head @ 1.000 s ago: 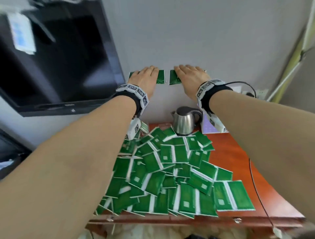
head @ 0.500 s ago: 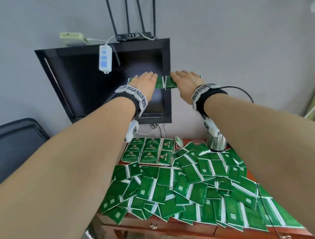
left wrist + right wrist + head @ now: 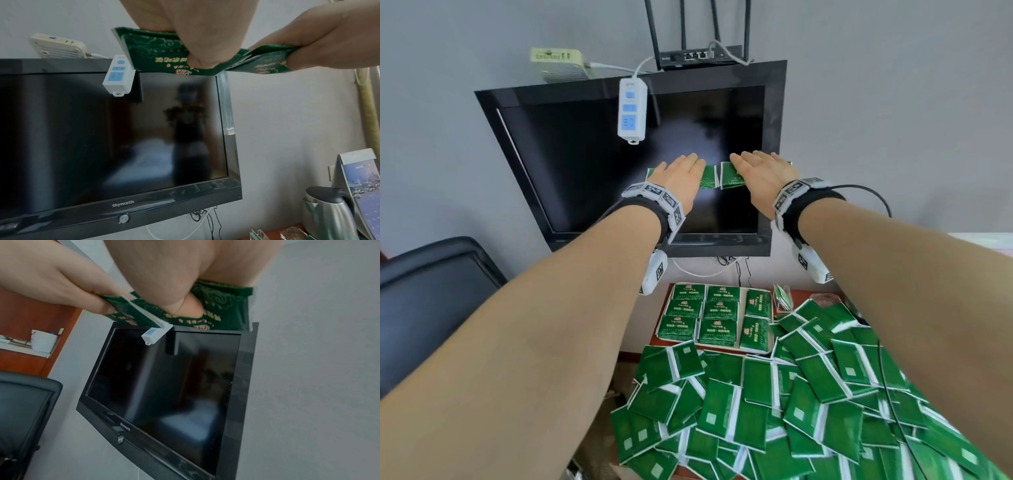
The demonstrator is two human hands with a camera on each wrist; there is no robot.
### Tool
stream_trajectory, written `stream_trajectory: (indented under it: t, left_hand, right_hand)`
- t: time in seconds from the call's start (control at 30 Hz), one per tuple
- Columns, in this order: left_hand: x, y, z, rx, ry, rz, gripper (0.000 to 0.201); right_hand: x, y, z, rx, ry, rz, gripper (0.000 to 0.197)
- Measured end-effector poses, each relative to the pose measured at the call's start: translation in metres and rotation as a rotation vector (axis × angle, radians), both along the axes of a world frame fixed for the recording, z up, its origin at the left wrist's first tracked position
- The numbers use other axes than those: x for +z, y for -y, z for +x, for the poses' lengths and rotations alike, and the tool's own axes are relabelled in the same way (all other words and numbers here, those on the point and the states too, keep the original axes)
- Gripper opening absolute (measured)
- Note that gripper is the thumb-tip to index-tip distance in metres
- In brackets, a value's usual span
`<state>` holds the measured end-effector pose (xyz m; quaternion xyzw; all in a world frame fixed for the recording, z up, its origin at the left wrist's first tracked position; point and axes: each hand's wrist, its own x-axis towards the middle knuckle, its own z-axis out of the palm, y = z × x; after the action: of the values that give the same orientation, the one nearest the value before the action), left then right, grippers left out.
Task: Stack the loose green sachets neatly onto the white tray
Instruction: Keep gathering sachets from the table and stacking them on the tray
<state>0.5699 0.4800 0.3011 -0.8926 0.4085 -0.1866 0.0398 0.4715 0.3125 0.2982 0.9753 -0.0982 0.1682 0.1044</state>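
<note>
Both my hands are raised side by side in front of the black TV screen, palms down. My left hand (image 3: 681,178) pinches a green sachet (image 3: 708,176) between thumb and flat fingers; the thumb shows under the sachet (image 3: 156,53) in the left wrist view. My right hand (image 3: 760,174) pinches a second green sachet (image 3: 731,174), which the right wrist view shows as a dark green packet (image 3: 222,313). Below, the white tray (image 3: 658,334) holds neat stacks of sachets. A big loose pile of sachets (image 3: 791,404) covers the desk in front of it.
A wall-mounted TV (image 3: 592,164) stands behind the hands, with a white power strip (image 3: 632,109) hanging over it and a router on top. A steel kettle (image 3: 329,211) sits at the desk's back right, and a black chair (image 3: 424,291) is on the left. A thin black cable crosses the pile.
Both hands, still holding their sachets, have swung left from the bare wall above the kettle to the TV screen. The tray has come into view.
</note>
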Motion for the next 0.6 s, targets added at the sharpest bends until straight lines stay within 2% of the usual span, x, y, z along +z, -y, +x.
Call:
stream_trajectory:
  t: [0.3,0.6]
  left_hand:
    - [-0.027,-0.031,0.074,-0.013,-0.048,0.033,0.071]
    - [-0.045,-0.042,0.134,-0.14,-0.055,0.046,0.069]
  right_hand:
    - [-0.03,-0.031,0.069,-0.024,-0.086,0.01,0.08]
    - [-0.051,-0.063,0.121,-0.098,-0.104,0.02,0.078]
